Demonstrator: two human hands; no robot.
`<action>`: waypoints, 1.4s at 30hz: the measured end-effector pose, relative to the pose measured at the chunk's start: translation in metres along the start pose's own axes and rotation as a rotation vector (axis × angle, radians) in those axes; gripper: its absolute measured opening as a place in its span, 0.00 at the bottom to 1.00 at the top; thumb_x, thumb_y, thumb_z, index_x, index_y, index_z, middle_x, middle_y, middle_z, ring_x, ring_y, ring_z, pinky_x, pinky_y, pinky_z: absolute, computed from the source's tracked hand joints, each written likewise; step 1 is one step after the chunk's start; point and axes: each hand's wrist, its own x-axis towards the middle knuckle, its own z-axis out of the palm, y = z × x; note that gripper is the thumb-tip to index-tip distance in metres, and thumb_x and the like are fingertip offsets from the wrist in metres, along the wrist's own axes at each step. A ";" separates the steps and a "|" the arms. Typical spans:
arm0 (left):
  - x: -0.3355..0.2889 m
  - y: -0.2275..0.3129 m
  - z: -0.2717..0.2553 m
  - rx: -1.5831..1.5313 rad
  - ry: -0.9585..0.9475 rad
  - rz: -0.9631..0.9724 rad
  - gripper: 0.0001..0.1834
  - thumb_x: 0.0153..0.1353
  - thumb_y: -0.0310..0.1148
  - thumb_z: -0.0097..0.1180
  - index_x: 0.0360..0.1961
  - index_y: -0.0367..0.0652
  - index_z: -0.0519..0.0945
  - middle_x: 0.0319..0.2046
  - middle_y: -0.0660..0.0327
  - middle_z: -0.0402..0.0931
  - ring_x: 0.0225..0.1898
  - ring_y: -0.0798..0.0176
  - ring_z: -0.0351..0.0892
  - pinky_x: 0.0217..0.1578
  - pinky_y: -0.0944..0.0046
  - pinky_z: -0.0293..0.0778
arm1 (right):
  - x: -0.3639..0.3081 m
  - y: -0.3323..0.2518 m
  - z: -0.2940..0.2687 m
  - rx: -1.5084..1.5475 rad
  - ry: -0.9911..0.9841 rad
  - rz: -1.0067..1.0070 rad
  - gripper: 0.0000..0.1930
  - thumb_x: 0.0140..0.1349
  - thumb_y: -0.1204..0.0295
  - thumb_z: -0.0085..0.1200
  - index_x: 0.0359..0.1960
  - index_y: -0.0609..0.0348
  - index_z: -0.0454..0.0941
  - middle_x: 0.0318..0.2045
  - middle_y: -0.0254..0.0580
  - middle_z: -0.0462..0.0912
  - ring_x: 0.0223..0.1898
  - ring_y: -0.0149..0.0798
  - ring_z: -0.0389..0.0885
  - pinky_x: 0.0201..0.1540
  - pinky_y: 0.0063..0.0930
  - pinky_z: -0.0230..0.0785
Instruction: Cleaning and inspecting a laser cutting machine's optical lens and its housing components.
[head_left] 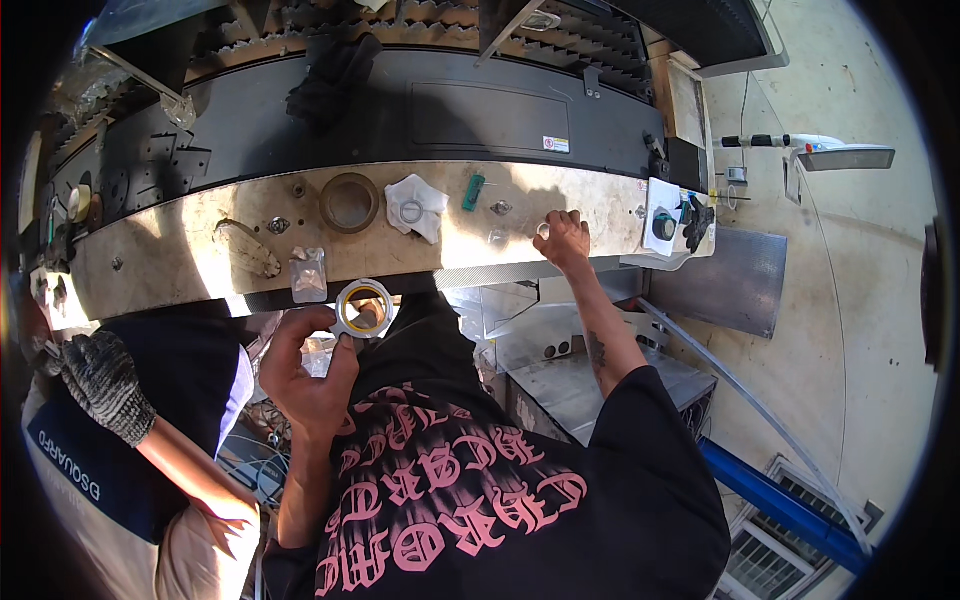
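My left hand (305, 375) pinches a metal ring (343, 318) with a yellow inner band between thumb and finger, held up in front of the bench's near edge. Over the right part of the bench, my right hand (566, 242) has its fingers curled around a small, pale round piece (543, 230); its exact kind is too small to make out. Between the hands, a thin clear ring (411, 212) rests on a white cloth (428, 200). A roll of brown tape (326, 205) lies left of the cloth, and a small clear plastic bag (309, 280) sits at the near edge.
The worn bench top (180, 245) also carries a green piece (474, 192) and a white tray (656, 240) with a black glove (697, 222). A co-worker's gloved hand (105, 385) is at far left. Behind stands a dark machine panel (490, 115); a long metal bar (740, 400) slants at right.
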 end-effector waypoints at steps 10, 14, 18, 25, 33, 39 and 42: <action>0.005 0.000 0.005 -0.006 0.016 0.032 0.15 0.51 0.16 0.62 0.42 0.30 0.78 0.40 0.55 0.80 0.43 0.63 0.79 0.50 0.65 0.74 | -0.022 -0.003 -0.011 0.120 0.153 0.015 0.16 0.51 0.64 0.64 0.41 0.51 0.79 0.46 0.39 0.80 0.52 0.48 0.74 0.53 0.46 0.69; 0.003 -0.001 0.005 -0.058 -0.042 0.014 0.16 0.54 0.15 0.61 0.45 0.28 0.77 0.44 0.54 0.79 0.48 0.64 0.79 0.55 0.65 0.74 | -0.032 0.003 0.000 0.200 0.275 -0.027 0.11 0.50 0.67 0.61 0.37 0.48 0.81 0.42 0.38 0.81 0.50 0.47 0.75 0.51 0.46 0.69; 0.008 0.009 0.015 -0.051 0.044 0.005 0.13 0.48 0.17 0.62 0.38 0.31 0.79 0.35 0.56 0.81 0.38 0.64 0.80 0.44 0.66 0.75 | -0.041 0.003 0.009 0.328 0.348 0.017 0.07 0.53 0.71 0.59 0.35 0.52 0.82 0.38 0.41 0.83 0.45 0.49 0.78 0.48 0.43 0.72; 0.008 0.009 0.016 -0.040 0.017 -0.007 0.13 0.48 0.17 0.62 0.38 0.31 0.79 0.35 0.56 0.80 0.38 0.64 0.79 0.44 0.66 0.75 | -0.057 0.007 0.034 0.564 0.418 0.187 0.07 0.55 0.72 0.58 0.36 0.56 0.79 0.38 0.48 0.83 0.40 0.58 0.82 0.43 0.49 0.75; 0.008 0.004 0.013 -0.045 -0.104 0.003 0.14 0.56 0.17 0.62 0.44 0.30 0.78 0.42 0.58 0.79 0.45 0.67 0.78 0.52 0.67 0.72 | -0.068 0.027 0.053 0.627 0.429 0.205 0.13 0.51 0.75 0.54 0.39 0.62 0.75 0.41 0.58 0.80 0.42 0.63 0.80 0.45 0.50 0.74; 0.009 0.009 0.019 -0.039 -0.096 0.006 0.14 0.56 0.16 0.61 0.44 0.30 0.77 0.42 0.58 0.79 0.45 0.67 0.78 0.52 0.67 0.73 | -0.071 0.037 0.056 0.673 0.460 0.187 0.22 0.47 0.75 0.54 0.48 0.60 0.75 0.49 0.55 0.77 0.54 0.61 0.72 0.59 0.50 0.65; 0.010 0.011 0.023 -0.027 -0.043 -0.019 0.14 0.51 0.16 0.62 0.41 0.30 0.79 0.39 0.55 0.80 0.42 0.64 0.80 0.48 0.65 0.75 | -0.070 0.026 0.038 0.620 0.493 0.180 0.25 0.47 0.72 0.57 0.51 0.57 0.75 0.50 0.51 0.77 0.57 0.58 0.70 0.62 0.51 0.62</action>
